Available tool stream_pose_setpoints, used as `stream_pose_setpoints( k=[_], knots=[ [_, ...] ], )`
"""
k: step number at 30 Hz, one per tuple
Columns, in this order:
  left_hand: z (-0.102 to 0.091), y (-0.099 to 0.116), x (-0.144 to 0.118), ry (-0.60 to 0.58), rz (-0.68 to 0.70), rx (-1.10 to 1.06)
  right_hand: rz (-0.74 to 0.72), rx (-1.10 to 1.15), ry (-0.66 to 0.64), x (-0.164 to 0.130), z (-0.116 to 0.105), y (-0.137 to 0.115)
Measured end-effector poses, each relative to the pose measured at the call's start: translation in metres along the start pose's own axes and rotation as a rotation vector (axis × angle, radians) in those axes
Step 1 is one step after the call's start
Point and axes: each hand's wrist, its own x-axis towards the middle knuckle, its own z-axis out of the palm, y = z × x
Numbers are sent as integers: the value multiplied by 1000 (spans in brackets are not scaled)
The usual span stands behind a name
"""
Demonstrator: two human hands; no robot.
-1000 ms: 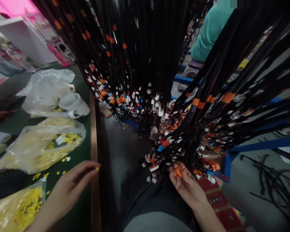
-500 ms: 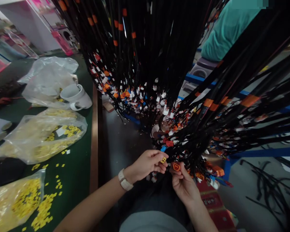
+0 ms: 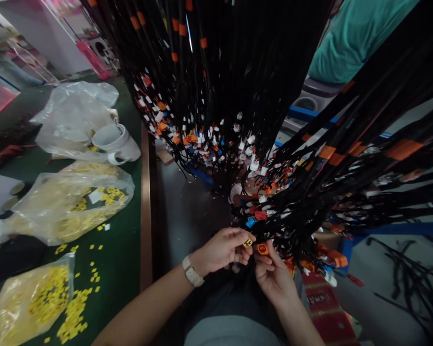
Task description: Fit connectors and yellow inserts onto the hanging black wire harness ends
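My left hand (image 3: 222, 250) pinches a small yellow clip (image 3: 248, 243) at its sides, just beside the orange connector (image 3: 262, 249) that my right hand (image 3: 272, 278) grips between thumb and fingertips — both under the hanging black wire bundle (image 3: 296, 192). I judge both light, rigid, easily dropped — the wires limp.
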Motion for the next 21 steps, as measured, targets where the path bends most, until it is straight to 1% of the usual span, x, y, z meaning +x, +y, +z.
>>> stream_pose_setpoints(
  k=[5, 8, 10, 13, 16, 18, 19, 21],
  knots=[
    [0, -1, -2, -28, 1, -41, 17, -60, -64, -1, -3, 3],
    [1, -1, -4, -48, 38, 25, 43, -109, -76, -5, -4, 11],
    [1, 3, -5, -26, 67, 93, 59, -165, -60, -7, -8, 19],
    [0, 19, -13, 66, 150, 212, 64, -239, -40, -9, -17, 31],
    [-3, 44, -33, 166, 265, 448, 63, -267, -16, -9, -25, 36],
    [-10, 60, -55, 309, 351, 637, 44, -279, 0, -9, -29, 35],
    [-15, 66, -70, 380, 368, 697, 34, -286, 3, -9, -30, 34],
    [-31, 72, -104, 518, 350, 761, 15, -296, 1, -9, -32, 32]
  ],
)
